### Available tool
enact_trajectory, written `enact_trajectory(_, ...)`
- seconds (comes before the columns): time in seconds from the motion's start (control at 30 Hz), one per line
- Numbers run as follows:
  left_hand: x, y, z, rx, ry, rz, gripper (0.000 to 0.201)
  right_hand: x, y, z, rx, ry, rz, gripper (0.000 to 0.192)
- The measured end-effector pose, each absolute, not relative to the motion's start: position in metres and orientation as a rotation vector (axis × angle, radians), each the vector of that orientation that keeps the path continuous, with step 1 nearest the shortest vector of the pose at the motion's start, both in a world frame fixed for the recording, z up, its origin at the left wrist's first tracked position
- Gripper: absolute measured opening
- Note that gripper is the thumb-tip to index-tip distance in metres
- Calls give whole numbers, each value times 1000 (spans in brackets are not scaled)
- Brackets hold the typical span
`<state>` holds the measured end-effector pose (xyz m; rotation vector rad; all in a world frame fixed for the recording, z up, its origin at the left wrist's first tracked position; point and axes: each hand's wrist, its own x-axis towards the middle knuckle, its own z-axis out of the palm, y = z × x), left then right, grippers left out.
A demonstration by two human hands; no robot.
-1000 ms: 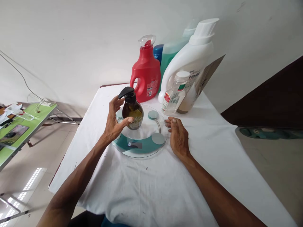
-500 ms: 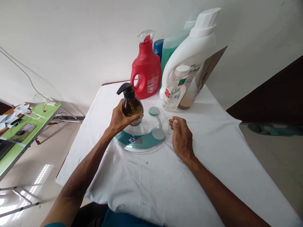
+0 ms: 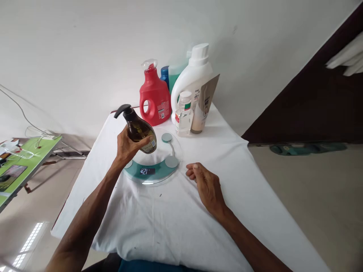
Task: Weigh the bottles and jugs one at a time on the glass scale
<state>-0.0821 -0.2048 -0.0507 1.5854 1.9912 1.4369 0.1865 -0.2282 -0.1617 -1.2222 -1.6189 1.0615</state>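
My left hand [image 3: 127, 147] grips a brown pump bottle [image 3: 138, 128] with a black dispenser head, lifted and tilted to the left above a round glass scale [image 3: 159, 172]. The scale has a teal band and a lit digital display [image 3: 146, 171]. My right hand [image 3: 205, 185] rests palm down on the white tablecloth [image 3: 184, 219], just right of the scale, fingers loosely curled, holding nothing.
At the table's far end stand a red detergent jug [image 3: 154, 96], a large white jug [image 3: 193, 81], a small clear bottle [image 3: 184, 115], a brown pouch [image 3: 204, 102] and blue and green bottles behind. A green folding table [image 3: 19, 166] stands at left. Sandals [image 3: 306, 148] lie on the floor, right.
My left hand closed on the brown pump bottle and lifted it off the scale, tilting it left. The scale display lit up. My right hand drew back from the scale's edge.
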Motion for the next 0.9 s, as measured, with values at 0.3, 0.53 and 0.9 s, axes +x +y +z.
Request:
enact_trajectory(0.3, 8, -172, -34, 1711, 1448, 1345, 48, 180, -242, -166, -685, -2034, 503, 44)
enact_trajectory(0.53, 57, -118, -76, 1815, 1502, 1188, 56, 180, -242, -169, -605, -2133, 282, 40)
enact_trajectory(0.9, 65, -103, -101, 1866, 1659, 1021, 65, 180, -241, -171, -573, -2178, 267, 42)
